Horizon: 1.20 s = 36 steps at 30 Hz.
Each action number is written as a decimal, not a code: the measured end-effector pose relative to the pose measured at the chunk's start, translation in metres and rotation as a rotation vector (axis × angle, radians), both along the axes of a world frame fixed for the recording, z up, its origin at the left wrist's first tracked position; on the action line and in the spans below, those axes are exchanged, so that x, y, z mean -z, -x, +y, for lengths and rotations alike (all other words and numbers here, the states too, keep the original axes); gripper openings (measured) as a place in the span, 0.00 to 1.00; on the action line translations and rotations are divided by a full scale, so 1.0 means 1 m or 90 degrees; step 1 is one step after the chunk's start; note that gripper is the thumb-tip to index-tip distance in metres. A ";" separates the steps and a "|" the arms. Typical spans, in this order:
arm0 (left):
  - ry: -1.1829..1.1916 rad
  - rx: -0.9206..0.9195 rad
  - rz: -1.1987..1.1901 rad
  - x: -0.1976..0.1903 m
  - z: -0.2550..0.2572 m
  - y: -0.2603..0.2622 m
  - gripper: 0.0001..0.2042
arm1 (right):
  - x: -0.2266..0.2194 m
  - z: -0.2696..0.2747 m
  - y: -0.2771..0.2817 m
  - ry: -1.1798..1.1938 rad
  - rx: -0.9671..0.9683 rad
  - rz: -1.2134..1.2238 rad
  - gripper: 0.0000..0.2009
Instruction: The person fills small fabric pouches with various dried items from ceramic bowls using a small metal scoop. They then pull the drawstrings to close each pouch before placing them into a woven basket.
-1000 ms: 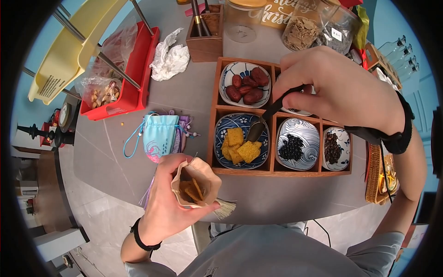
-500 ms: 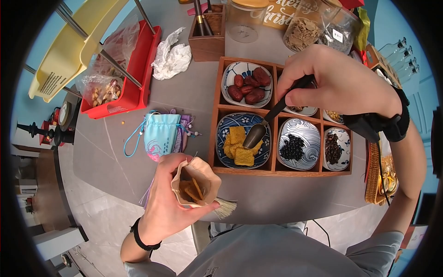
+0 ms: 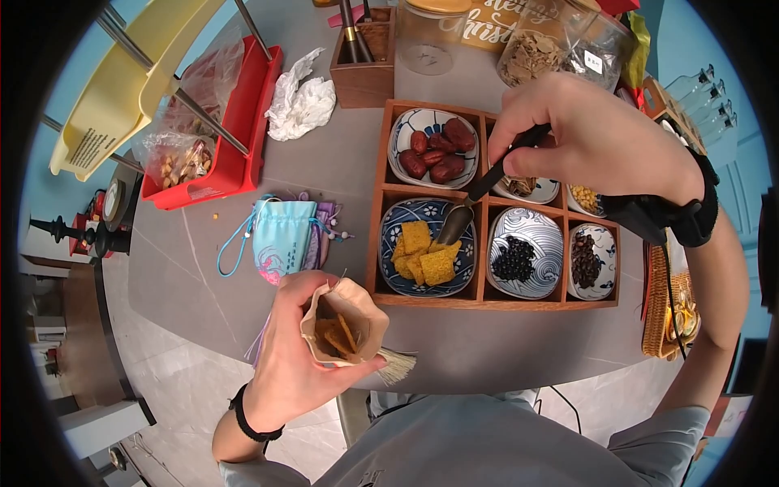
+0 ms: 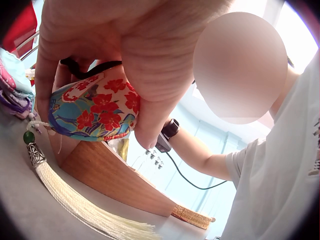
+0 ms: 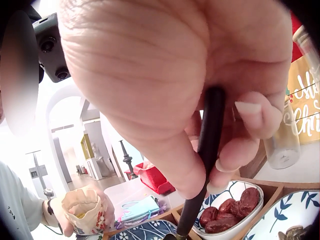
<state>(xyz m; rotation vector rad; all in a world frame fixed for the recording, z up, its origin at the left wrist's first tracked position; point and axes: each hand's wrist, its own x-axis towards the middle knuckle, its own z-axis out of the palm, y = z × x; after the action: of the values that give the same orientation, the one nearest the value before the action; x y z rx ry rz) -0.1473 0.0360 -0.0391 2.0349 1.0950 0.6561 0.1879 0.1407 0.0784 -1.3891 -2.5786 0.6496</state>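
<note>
My left hand [image 3: 286, 357] holds a small fabric pouch [image 4: 100, 110] with red flowers and a cream tassel [image 4: 80, 200]. Its mouth faces up, and yellowish-brown pieces [image 3: 337, 334] lie inside. In my right hand [image 3: 604, 154] is the black handle of a small metal scoop [image 3: 457, 224], pinched between thumb and fingers. The scoop's tip is down in a blue patterned bowl [image 3: 389, 268], right at the yellow square pieces [image 3: 439, 265]. That bowl sits in the front left compartment of a wooden divided tray [image 3: 430, 303].
Other bowls in the tray hold red dates [image 3: 446, 169], black beans [image 3: 513, 258] and dark brown seeds [image 3: 584, 261]. Left of the tray lie drawstring pouches [image 3: 284, 235], crumpled tissue [image 3: 302, 101] and a red rack [image 3: 251, 154]. Jars [image 3: 428, 40] stand behind; a wicker basket [image 3: 659, 325] is at right.
The scoop first lifted a little over the yellow pieces, then dipped back beside them, and the pieces shifted slightly. My left hand and its pouch have stayed in place.
</note>
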 end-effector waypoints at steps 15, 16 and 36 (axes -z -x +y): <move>0.014 -0.002 -0.005 0.001 0.000 0.001 0.51 | 0.007 0.009 -0.010 0.170 0.043 0.065 0.09; 0.014 -0.002 -0.004 0.001 0.000 0.001 0.51 | 0.006 0.008 -0.010 0.175 0.048 0.063 0.09; 0.016 -0.022 -0.016 0.003 0.000 -0.001 0.50 | 0.023 0.004 -0.002 0.241 0.039 0.094 0.08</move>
<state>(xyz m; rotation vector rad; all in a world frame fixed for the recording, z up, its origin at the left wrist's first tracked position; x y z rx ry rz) -0.1464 0.0356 -0.0417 1.9854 1.1211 0.6808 0.1894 0.1449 0.0557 -1.4474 -2.3714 1.2306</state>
